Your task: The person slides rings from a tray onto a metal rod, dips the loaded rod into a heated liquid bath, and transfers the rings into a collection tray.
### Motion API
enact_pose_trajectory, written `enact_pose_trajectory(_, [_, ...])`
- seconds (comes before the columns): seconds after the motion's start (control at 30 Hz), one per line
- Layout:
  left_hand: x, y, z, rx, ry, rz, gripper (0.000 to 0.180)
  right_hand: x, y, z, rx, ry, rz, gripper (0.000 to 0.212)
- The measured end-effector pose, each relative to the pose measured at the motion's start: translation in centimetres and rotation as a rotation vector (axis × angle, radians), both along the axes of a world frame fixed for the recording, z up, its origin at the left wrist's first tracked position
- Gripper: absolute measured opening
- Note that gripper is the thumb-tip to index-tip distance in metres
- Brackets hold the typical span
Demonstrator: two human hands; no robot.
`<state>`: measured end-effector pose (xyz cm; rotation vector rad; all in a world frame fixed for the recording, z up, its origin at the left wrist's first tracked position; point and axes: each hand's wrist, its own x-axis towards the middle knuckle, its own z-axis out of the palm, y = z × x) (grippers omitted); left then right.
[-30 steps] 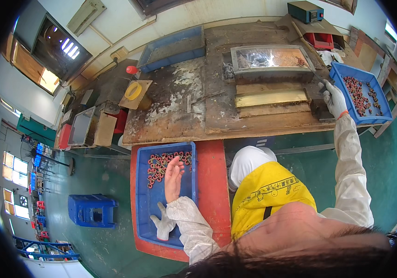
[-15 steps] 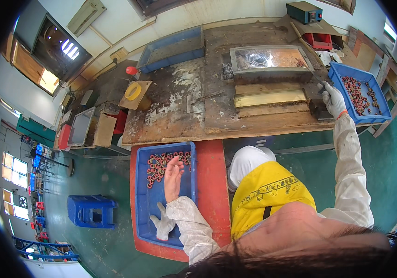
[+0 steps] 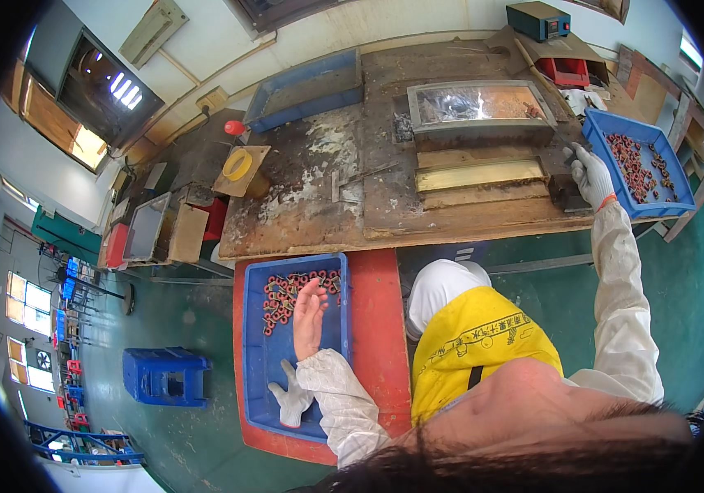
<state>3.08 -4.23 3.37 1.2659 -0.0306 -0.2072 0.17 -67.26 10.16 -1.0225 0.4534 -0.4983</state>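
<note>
My bare left hand (image 3: pixel 310 319) hovers over a blue tray (image 3: pixel 255 386), fingers stretched out, with nothing visible in it. Small red ring-shaped coils (image 3: pixel 282 297) lie in the tray's far part, just beyond my fingertips. A loose white glove (image 3: pixel 291 398) rests in the same tray, beside my left sleeve. My right hand (image 3: pixel 592 177), in a white glove, is closed around a dark tool (image 3: pixel 569 153) at the bench's right side; its exact kind is unclear. Left of that hand stands a metal-framed rectangular pan (image 3: pixel 483 105) with a shiny surface.
Another blue tray (image 3: pixel 648 197) with red coils sits right of my right hand. On the worn bench (image 3: pixel 311 222) are a long blue tray (image 3: pixel 306 115), a yellow ring (image 3: pixel 237 164) and a green box with a display (image 3: pixel 539 21). A blue stool (image 3: pixel 167 361) stands on the floor.
The whole view has shifted very slightly. Both hands keep practically the same positions, and the coils and trays have not moved.
</note>
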Motion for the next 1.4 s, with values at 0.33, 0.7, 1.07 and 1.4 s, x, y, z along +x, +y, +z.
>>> enact_pose_trajectory(0.33, [0.2,0.2,-0.4,0.019,-0.019,-0.013,0.043,-0.2,0.2,0.3,0.005,-0.009,0.006,0.022])
enact_pose_trajectory(0.7, [0.6,0.7,-1.4,0.017,-0.014,-0.032,0.020,0.1,0.1,0.3,0.005,0.002,0.002,0.025])
enact_pose_trajectory(1.07, [0.7,0.8,-1.4,-0.002,-0.010,-0.009,0.011,-0.1,0.7,0.8,-0.016,0.000,-0.007,0.026])
enact_pose_trajectory(1.4, [0.6,0.7,-1.3,0.002,-0.003,-0.008,0.011,-0.1,0.9,0.9,-0.005,-0.003,-0.005,0.026])
